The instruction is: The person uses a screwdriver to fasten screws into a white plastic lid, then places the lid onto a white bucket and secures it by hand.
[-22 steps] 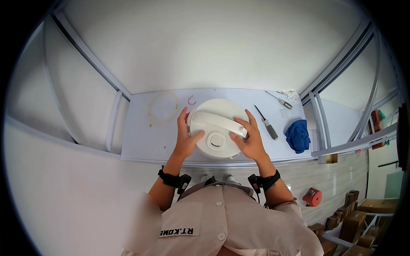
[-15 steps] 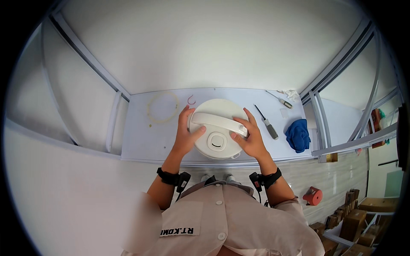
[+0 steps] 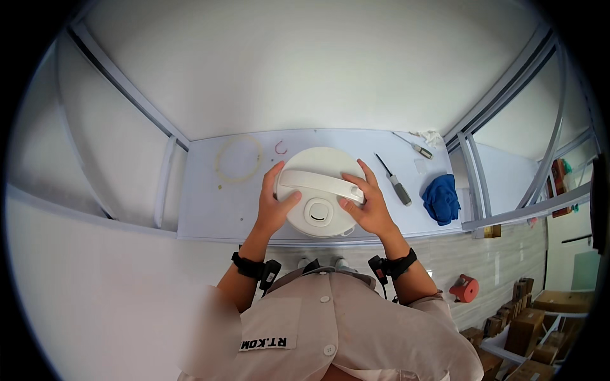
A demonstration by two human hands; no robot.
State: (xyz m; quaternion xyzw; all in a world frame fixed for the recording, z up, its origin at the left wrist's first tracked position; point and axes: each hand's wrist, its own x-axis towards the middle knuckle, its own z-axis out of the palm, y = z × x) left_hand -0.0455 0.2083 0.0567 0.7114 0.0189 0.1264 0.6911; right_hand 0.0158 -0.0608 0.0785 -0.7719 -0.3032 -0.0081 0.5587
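The single head view looks steeply down from above onto the table [image 3: 210, 209], close over it. Its fisheye rim probably bends the edges.

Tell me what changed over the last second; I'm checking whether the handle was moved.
The white handle bar swung slightly, its left end rising, with the left hand sliding up to grip that end. The right hand kept its grip on the other end. The round white cooker, screwdrivers and blue cloth stayed put.
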